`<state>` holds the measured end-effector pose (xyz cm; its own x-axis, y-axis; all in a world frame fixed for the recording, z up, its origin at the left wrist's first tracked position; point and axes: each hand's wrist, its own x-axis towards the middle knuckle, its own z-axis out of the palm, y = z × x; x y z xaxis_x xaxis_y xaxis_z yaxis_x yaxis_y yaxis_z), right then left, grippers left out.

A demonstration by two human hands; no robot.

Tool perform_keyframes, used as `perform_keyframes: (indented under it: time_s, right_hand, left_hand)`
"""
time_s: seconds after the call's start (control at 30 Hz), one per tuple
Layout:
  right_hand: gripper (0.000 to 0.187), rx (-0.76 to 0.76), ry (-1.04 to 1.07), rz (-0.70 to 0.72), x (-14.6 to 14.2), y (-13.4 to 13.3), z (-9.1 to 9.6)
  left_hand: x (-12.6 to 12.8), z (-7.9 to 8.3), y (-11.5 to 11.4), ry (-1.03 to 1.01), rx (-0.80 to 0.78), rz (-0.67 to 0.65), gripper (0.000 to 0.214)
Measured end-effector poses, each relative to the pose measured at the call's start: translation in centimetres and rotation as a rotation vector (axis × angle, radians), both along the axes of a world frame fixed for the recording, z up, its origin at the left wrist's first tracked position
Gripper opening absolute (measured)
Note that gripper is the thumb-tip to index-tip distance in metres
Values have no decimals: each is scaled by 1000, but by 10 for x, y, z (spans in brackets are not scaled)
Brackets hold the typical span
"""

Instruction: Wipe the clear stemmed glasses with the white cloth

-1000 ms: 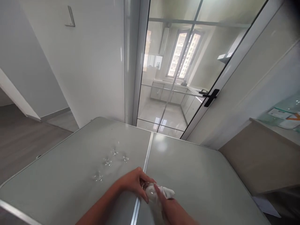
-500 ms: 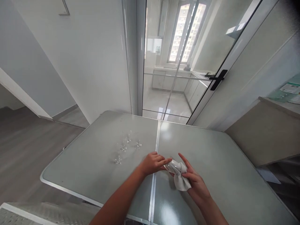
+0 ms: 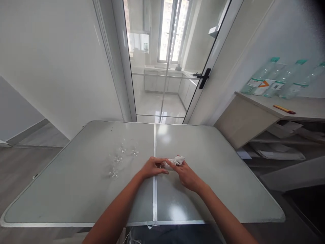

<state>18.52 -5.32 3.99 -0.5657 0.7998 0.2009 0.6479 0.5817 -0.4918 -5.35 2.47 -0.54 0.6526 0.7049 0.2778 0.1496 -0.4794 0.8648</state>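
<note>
My left hand (image 3: 152,167) is closed around one end of a clear drinking glass (image 3: 168,165), which lies sideways above the table near its middle seam. A white cloth (image 3: 179,159) is bunched at the glass's right end. My right hand (image 3: 188,175) grips the cloth and presses its fingers along the glass, so both hands meet there. Part of the glass is hidden by fingers and cloth. To the left stand several small clear stemmed glasses, among them a front glass (image 3: 113,174), a middle glass (image 3: 118,158) and a right glass (image 3: 135,152).
The grey-green folding table (image 3: 203,149) has a metal rim and a seam. Behind it is a glass door (image 3: 162,91) with a black handle (image 3: 204,78). At right, a shelf unit (image 3: 259,117) bears several plastic bottles (image 3: 266,78) and a yellow-red stick-like object (image 3: 284,109).
The view has swung right, bringing the bottles and shelf into sight. My right hand has turned over and moved closer to my left, its fingers now lying along the glass with the cloth.
</note>
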Motion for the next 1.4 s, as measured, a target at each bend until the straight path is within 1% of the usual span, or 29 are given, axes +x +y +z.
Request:
perform_keyframes:
  time_s: [0.03, 0.1, 0.17, 0.2, 0.23, 0.3, 0.37, 0.43, 0.47, 0.5, 0.6, 0.63, 0.67, 0.73, 0.8, 0.87, 0.93, 1.0, 1.07, 1.13, 1.17, 1.2, 1.27, 1.3, 1.37, 1.4]
  right_hand:
    - [100, -49, 111, -54, -2, 1, -3]
    - [93, -209, 473, -195, -8, 4, -8]
    - [96, -417, 871, -312, -15, 7, -9]
    - [99, -508, 1025, -359, -17, 10, -8]
    - [101, -587, 1135, -406, -19, 12, -5]
    - [99, -716, 1214, -506, -21, 16, 1]
    - [91, -781, 1181, -604, -21, 17, 7]
    - [87, -759, 1120, -670, -22, 15, 12]
    - [87, -722, 1090, -674, -23, 13, 13]
    - [86, -679, 1059, -652, -24, 11, 13]
    - [79, -552, 1024, -510, -25, 0, 9]
    - [75, -503, 1054, -486, -23, -3, 6]
    - [72, -449, 1110, -492, -20, -6, 3]
    - [73, -363, 1285, -582, -12, -11, -3]
    - [77, -307, 1475, -662, -6, -12, -9]
    - [68, -329, 1581, -656, -8, -11, -14]
    - [53, -401, 1607, -579, -18, -8, -18]
    - [44, -480, 1602, -487, -34, -6, -21]
    - [42, -570, 1602, -413, -52, -5, -23]
    - [44, -607, 1603, -377, -67, -5, -24]
    - [46, -576, 1608, -383, -72, -7, -24]
    - [48, -513, 1612, -403, -76, -9, -24]
    - [53, -349, 1582, -467, -80, -14, -24]
    - [55, -276, 1528, -500, -79, -17, -24]
    - [57, -152, 1318, -539, -71, -19, -23]
    - [57, -84, 1162, -519, -66, -18, -23]
  left_hand:
    - [1, 0, 0, -5, 26, 44, 68]
    - [3, -3, 1, 2, 121, 156, 70]
    - [3, -5, 2, 44, 216, 240, 70]
    - [2, -5, 3, 74, 254, 263, 69]
    - [2, -5, 3, 105, 289, 275, 68]
    - [0, -1, 2, 159, 356, 280, 64]
    - [0, 3, 0, 183, 404, 258, 59]
    - [1, 7, -2, 180, 434, 220, 55]
    - [1, 8, -2, 177, 446, 200, 54]
    - [1, 9, -3, 175, 456, 186, 54]
    - [1, 9, -3, 166, 448, 175, 58]
    - [1, 8, -2, 154, 414, 183, 59]
    - [1, 8, -2, 138, 366, 195, 58]
    - [3, 7, -2, 104, 271, 217, 52]
    - [8, 8, -4, 51, 182, 197, 47]
    - [13, 9, -7, -33, 86, 112, 46]
    - [19, 9, -11, -138, -51, 3, 47]
    - [24, 8, -15, -222, -179, -74, 43]
    - [27, 4, -15, -282, -269, -100, 36]
    - [28, 1, -13, -316, -298, -55, 33]
    - [28, 0, -11, -318, -297, -11, 35]
    - [28, -1, -8, -312, -291, 34, 38]
    - [27, -1, -5, -292, -277, 105, 41]
    - [26, -1, -4, -284, -270, 125, 42]
    - [25, 2, -5, -285, -262, 141, 42]
    - [25, 3, -6, -275, -248, 154, 41]
